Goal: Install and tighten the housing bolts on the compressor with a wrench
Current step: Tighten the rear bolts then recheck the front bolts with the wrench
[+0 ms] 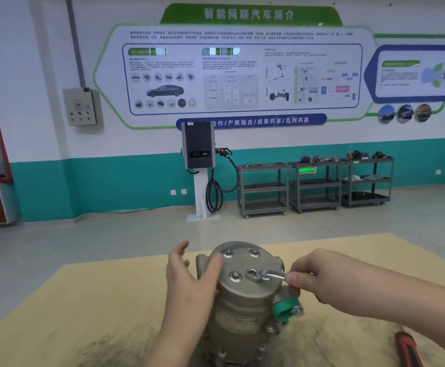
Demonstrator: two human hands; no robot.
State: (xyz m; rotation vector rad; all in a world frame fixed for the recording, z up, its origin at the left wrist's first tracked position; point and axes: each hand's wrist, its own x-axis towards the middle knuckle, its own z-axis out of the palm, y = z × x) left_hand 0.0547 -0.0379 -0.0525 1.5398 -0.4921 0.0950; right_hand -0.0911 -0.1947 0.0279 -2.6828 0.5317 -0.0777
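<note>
We have the compressor [239,295] standing on end on the tan mat [83,300], bolted end cap facing up. Our left hand [189,282] is spread, palm and thumb braced against the housing's side; our right hand [311,276] pinches the shank of a ring wrench [267,275], whose ring sits over the near-right housing bolt [253,275]. Three other bolts show on the cap — all seated in their holes.

The cast-metal body looks heavy and rigid, its smooth cap likely slippery, so we judge the flank the best place to steady it. A green port cap [286,309] juts out low on the right.

The wall banner [250,14] reads "智能网联汽车简介"; the strip below it is partly hidden by a charging unit [198,144].
</note>
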